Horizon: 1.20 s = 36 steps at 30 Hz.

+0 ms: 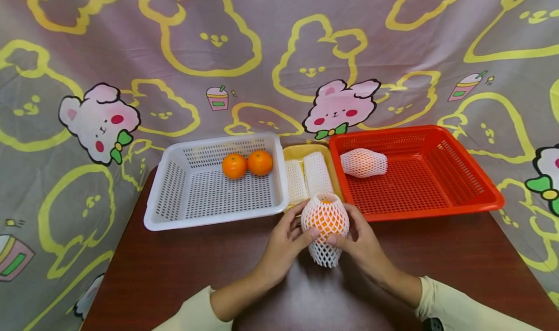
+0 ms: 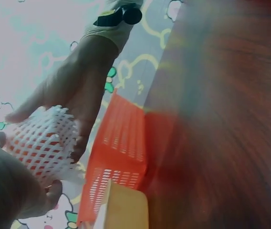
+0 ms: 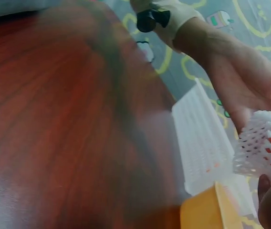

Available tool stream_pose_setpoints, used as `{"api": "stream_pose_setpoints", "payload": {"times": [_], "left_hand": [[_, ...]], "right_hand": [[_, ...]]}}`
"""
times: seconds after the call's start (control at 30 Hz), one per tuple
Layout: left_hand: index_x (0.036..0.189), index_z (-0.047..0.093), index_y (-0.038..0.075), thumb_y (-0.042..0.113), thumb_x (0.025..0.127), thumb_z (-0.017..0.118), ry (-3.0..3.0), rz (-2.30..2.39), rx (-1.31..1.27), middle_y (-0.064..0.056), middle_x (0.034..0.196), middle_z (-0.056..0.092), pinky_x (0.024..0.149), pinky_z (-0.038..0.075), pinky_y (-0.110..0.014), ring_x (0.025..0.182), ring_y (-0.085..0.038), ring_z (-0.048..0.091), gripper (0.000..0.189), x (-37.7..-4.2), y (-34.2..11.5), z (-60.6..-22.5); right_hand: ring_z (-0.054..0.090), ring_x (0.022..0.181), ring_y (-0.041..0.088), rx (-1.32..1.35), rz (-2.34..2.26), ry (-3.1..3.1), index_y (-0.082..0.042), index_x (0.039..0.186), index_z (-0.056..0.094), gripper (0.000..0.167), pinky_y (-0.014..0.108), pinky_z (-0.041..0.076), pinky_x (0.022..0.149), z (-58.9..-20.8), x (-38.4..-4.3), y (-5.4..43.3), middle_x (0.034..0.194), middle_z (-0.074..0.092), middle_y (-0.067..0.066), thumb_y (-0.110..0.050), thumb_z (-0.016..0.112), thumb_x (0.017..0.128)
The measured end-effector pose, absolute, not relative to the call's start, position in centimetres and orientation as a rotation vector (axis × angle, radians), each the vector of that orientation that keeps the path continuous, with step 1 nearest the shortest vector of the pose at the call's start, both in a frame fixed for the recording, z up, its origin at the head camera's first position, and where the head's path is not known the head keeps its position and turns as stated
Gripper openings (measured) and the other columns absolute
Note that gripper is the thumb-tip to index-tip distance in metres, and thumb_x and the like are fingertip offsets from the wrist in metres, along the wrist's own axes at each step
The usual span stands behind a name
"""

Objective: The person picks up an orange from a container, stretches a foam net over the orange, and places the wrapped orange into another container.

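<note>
In the head view, an orange in a white foam net sleeve (image 1: pixel 325 224) is held up in front of the baskets. My left hand (image 1: pixel 286 239) grips it from the left, and my right hand (image 1: pixel 362 243) from the right, both thumbs on the near side. The net covers the fruit's sides; a bit of orange peel shows through the open top, and the lower end of the net hangs narrow below. The left wrist view shows the net sleeve (image 2: pixel 45 143) between both hands, and the right wrist view shows part of it (image 3: pixel 264 145) at the right edge.
A white basket (image 1: pixel 174 219) at left holds two oranges (image 1: pixel 247 164). The red basket (image 1: pixel 436 212) at right holds one netted fruit (image 1: pixel 363 163). Between them, a yellow tray (image 1: pixel 305 150) holds flat foam nets (image 1: pixel 317 173). All stand on a dark wooden table (image 1: pixel 183 268) before a patterned cloth.
</note>
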<state>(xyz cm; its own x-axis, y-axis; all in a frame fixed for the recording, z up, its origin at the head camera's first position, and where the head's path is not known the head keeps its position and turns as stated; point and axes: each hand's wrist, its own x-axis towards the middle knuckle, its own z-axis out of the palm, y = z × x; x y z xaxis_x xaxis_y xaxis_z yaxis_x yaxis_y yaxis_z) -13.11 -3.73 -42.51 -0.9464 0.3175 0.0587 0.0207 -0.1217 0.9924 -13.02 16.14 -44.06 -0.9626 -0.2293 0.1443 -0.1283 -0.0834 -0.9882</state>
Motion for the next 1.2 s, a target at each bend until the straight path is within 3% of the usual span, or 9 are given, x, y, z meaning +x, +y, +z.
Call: {"api": "stream_pose_setpoints", "payload": {"times": [0.13, 0.4, 0.6, 0.93, 1.2], "left_hand": [[0.153, 0.04, 0.004, 0.03, 0.097, 0.072, 1.882, 2.189, 0.39, -0.026, 0.144, 0.055, 0.099, 0.055, -0.024, 0.122, -0.019, 0.062, 0.07, -13.5, -3.9, -42.5], [0.146, 0.05, 0.001, 0.014, 0.092, 0.076, 1.916, 2.262, 0.347, -0.021, 0.142, 0.057, 0.097, 0.055, -0.022, 0.116, -0.012, 0.062, 0.061, -13.4, -4.2, -42.5], [0.148, 0.049, 0.0, 0.015, 0.092, 0.077, 1.874, 2.3, 0.379, -0.024, 0.144, 0.055, 0.098, 0.056, -0.024, 0.118, -0.012, 0.063, 0.064, -13.2, -4.7, -42.4], [0.151, 0.046, 0.001, 0.017, 0.091, 0.079, 1.849, 2.271, 0.397, -0.025, 0.148, 0.052, 0.102, 0.055, -0.026, 0.126, -0.027, 0.062, 0.07, -13.3, -5.2, -42.5], [0.148, 0.048, -0.004, 0.026, 0.088, 0.08, 1.888, 2.28, 0.451, -0.026, 0.148, 0.053, 0.102, 0.054, -0.025, 0.12, -0.007, 0.064, 0.074, -13.4, -5.1, -43.0]], "right_hand": [[0.062, 0.112, 0.01, -0.446, -2.186, 2.055, 0.004, 0.143, 0.041, 0.058, 0.024, 0.057, 0.092, -43.8, -13.3, 16.1, 0.128, 0.057, 0.005, -0.011, 0.07, 0.096], [0.065, 0.112, 0.008, -0.405, -2.092, 2.116, 0.005, 0.148, 0.039, 0.058, 0.024, 0.057, 0.093, -43.2, -13.1, 16.2, 0.13, 0.058, 0.008, -0.002, 0.064, 0.096], [0.062, 0.119, 0.007, -0.475, -2.117, 2.108, 0.006, 0.153, 0.036, 0.065, 0.021, 0.056, 0.097, -43.0, -13.1, 16.4, 0.137, 0.056, 0.009, 0.002, 0.066, 0.095], [0.062, 0.118, 0.008, -0.453, -2.052, 2.142, 0.0, 0.151, 0.042, 0.069, 0.021, 0.057, 0.094, -42.7, -13.5, 16.6, 0.143, 0.051, 0.016, -0.001, 0.075, 0.09], [0.061, 0.12, 0.009, -0.515, -2.097, 2.126, 0.0, 0.149, 0.045, 0.068, 0.021, 0.056, 0.096, -43.1, -13.6, 16.8, 0.14, 0.056, 0.005, 0.003, 0.076, 0.088]]}}
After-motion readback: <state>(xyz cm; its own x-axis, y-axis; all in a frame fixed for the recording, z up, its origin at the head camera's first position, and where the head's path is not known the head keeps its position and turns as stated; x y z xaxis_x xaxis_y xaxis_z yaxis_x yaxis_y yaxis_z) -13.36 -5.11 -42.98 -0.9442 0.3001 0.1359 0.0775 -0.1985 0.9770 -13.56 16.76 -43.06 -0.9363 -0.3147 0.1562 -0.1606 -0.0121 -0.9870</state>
